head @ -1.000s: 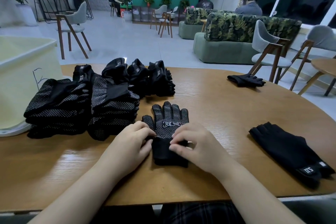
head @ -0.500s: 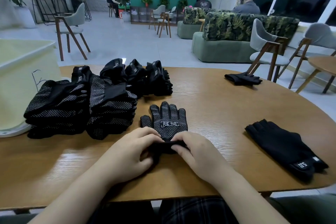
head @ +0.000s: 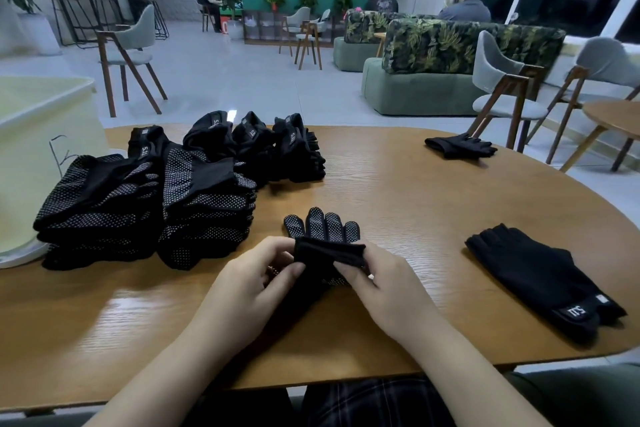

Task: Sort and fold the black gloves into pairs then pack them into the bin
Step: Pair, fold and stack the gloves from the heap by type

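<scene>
on the near edge of the oval wooden table [head: 398, 198], both hands work one dotted black glove [head: 323, 236]. the left hand [head: 249, 284] pinches the left end of the glove's cuff between thumb and fingers, and the right hand [head: 384, 288] pinches the right end the same way, so the plain black cuff [head: 329, 251] is lifted and folded over toward the glove's fingers. the glove's dotted fingertips lie flat on the table just beyond the hands, pointing away from the person. to the right of this glove, well apart from it, a plain-sided black glove [head: 540, 279] lies flat with its labelled cuff toward the near table edge. to the left of the held glove, just beyond the left hand, stand two stacks of folded dotted gloves: the nearer-right stack [head: 207, 208] and, touching it on its left, a second stack [head: 100, 208]. behind those stacks, farther from the held glove, a row of bundled black gloves [head: 270, 149] shows white labels on the cuffs. left of the stacks, at the table's left end, a pale yellow bin [head: 38, 135] rises, the left stack just beside its base. far to the right and beyond the held glove, near the table's far edge, a small dark pair of gloves [head: 460, 146] lies alone. past the table are grey chairs [head: 133, 52] and a leaf-patterned sofa [head: 464, 48].
</scene>
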{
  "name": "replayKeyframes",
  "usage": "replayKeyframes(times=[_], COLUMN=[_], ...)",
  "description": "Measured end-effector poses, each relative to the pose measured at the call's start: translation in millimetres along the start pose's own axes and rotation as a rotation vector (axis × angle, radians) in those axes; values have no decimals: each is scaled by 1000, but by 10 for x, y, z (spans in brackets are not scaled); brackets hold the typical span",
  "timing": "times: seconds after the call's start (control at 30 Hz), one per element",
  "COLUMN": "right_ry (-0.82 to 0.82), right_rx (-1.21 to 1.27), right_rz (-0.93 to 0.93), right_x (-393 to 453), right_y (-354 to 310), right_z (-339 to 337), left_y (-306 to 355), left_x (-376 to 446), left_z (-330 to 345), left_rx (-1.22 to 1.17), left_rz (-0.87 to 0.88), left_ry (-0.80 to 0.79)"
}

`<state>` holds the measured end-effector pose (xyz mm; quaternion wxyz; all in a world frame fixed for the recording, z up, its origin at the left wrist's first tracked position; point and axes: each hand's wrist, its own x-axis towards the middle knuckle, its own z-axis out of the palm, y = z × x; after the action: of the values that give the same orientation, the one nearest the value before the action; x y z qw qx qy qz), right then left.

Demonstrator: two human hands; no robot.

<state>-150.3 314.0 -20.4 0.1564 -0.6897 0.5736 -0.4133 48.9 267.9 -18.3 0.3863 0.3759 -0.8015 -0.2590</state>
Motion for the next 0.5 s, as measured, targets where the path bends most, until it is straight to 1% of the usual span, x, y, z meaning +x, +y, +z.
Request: replayKeyframes(times=[0.13,0.3,0.43,0.5], right_ry=[-16,18,21,-1], right_rx=[7,1,-93,-195], right_rz=[142,177,192,221], right_x=[85,252,442,519], right_y=[1,-68,-116,-114], right_z=[1,13,10,37], left_y=[-10,-33,-82,-97], left_x=[9,21,36,59], left_z=[26,35,29,25], left_rx=[111,184,222,220], left_rz=[-78,-103,-124,-136], left_ry=[-32,-25,-6,-10])
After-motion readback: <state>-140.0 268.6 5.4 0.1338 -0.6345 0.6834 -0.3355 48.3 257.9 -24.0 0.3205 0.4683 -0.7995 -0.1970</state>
